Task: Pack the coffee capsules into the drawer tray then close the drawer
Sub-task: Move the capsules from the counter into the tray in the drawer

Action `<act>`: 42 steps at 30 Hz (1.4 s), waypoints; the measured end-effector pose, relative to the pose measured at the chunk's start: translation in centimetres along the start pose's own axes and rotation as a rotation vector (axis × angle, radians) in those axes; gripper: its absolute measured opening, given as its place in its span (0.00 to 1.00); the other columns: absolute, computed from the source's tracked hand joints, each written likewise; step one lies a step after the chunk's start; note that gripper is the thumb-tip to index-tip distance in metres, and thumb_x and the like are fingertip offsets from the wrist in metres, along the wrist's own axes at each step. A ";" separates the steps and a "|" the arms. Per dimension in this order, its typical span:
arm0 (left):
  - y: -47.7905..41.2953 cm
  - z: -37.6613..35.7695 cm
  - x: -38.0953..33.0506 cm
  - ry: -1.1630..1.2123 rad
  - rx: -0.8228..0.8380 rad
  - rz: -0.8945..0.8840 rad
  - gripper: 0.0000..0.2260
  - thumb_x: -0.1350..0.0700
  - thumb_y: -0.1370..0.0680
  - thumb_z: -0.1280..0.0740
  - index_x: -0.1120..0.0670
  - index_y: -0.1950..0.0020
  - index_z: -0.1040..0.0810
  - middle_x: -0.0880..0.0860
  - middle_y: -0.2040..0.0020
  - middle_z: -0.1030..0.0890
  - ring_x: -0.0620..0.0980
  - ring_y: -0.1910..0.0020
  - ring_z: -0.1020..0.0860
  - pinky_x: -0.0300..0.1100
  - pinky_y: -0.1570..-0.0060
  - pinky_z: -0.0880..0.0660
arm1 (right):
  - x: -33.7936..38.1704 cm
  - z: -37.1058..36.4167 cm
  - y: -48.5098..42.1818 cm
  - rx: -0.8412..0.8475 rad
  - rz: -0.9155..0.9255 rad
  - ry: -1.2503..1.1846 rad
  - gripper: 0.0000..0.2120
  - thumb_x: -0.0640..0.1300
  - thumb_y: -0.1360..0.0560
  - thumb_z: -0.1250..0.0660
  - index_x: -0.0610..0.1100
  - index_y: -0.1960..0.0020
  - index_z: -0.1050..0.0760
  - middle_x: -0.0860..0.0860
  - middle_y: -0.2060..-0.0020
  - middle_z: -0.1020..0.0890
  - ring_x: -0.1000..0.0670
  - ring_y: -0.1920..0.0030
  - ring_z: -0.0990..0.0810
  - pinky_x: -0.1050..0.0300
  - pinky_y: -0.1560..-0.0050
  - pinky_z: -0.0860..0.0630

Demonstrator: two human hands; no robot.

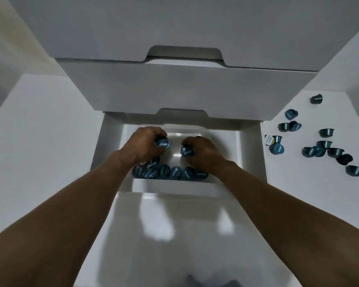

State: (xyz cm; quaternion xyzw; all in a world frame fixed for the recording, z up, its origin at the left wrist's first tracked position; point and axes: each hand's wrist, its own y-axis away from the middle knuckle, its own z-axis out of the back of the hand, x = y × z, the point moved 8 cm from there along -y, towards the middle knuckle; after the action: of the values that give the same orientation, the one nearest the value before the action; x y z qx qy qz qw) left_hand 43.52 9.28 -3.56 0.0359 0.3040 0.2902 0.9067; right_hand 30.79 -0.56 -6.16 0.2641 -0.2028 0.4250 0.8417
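While both forearms stretch toward twelve o'clock into the open drawer [251, 154], the hands sit apart over the clear tray [195, 129] inside it, each clamped on its own piece. The left hand [142, 145], at about ten o'clock of the tray, curls its fingers round a blue capsule [162, 143] whose printed foil lid faces up toward the camera. The right hand [203, 152], on the tray's three o'clock side, pinches a second capsule [188, 151] the same way, lid up, and a bare, glossy strip of tray floor shows between the two. Along the tray's six o'clock edge lie the packed capsules [170, 172], crowded together with lids facing up and partly hidden beneath the wrists. Out on the white desk [298, 193], at three o'clock of the drawer, the loose capsules [319, 147] lie scattered, some resting on their lids, some tipped on their sides, a few touching one another. Closed drawer fronts [184, 90] rise at twelve o'clock above the open one.
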 end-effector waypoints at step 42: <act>-2.1 -5.3 1.9 -0.116 0.306 -0.155 0.12 0.56 0.22 0.36 0.54 0.39 0.21 0.54 0.39 0.20 0.53 0.40 0.23 0.43 0.41 0.29 | -0.9 -4.0 -1.2 0.109 -0.213 -0.072 0.18 0.42 0.25 0.33 0.45 0.35 0.26 0.45 0.40 0.21 0.47 0.43 0.21 0.62 0.48 0.28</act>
State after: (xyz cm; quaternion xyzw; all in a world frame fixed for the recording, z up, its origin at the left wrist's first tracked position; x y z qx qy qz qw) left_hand 42.75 7.97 -9.37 0.1666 0.2938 0.1670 0.9263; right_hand 31.72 0.80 -10.11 0.3445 -0.1806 0.3339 0.8587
